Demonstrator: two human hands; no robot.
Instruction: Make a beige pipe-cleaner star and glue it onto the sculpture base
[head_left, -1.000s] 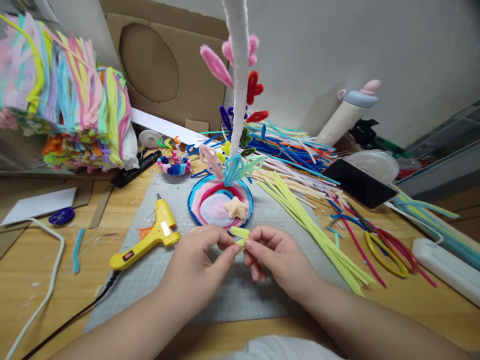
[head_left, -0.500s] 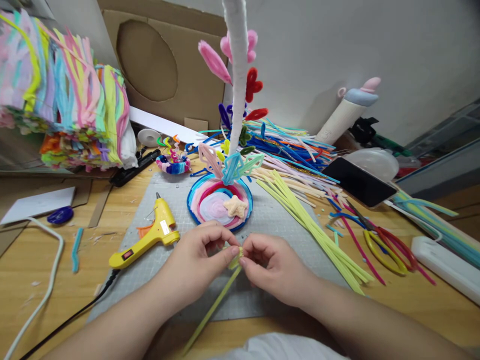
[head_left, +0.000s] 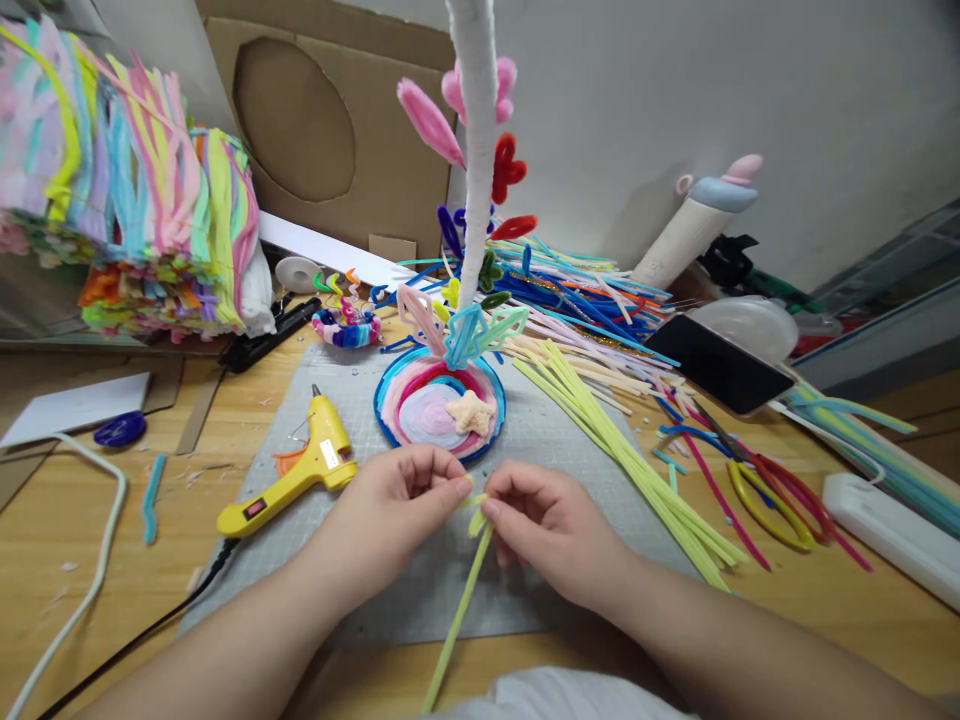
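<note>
Over the grey cutting mat [head_left: 420,610], my left hand [head_left: 401,515] and my right hand [head_left: 551,520] pinch a pale yellow-green pipe cleaner [head_left: 460,610]. Its upper part is bent into a small loop between my fingertips, and the long tail hangs down toward my lap. A short stretch of it spans the small gap between the two hands. Just beyond them lies a round coiled base [head_left: 386,410] in blue, pink and white, bearing a cream star [head_left: 471,412]. Behind it rises a white wrapped stem [head_left: 476,180] with coloured pipe-cleaner petals.
Left of my hands lies a yellow glue gun [head_left: 300,470] with its black cord. A bundle of yellow-green pipe cleaners [head_left: 630,460] rests at the right, with scissors [head_left: 772,495], a phone [head_left: 718,365] and a white power strip [head_left: 892,540] beyond. Bundled pipe cleaners [head_left: 150,190] are stacked back left.
My fingertips have drawn slightly apart, showing more of the bent pipe cleaner between them. Its hanging tail has swung to the right.
</note>
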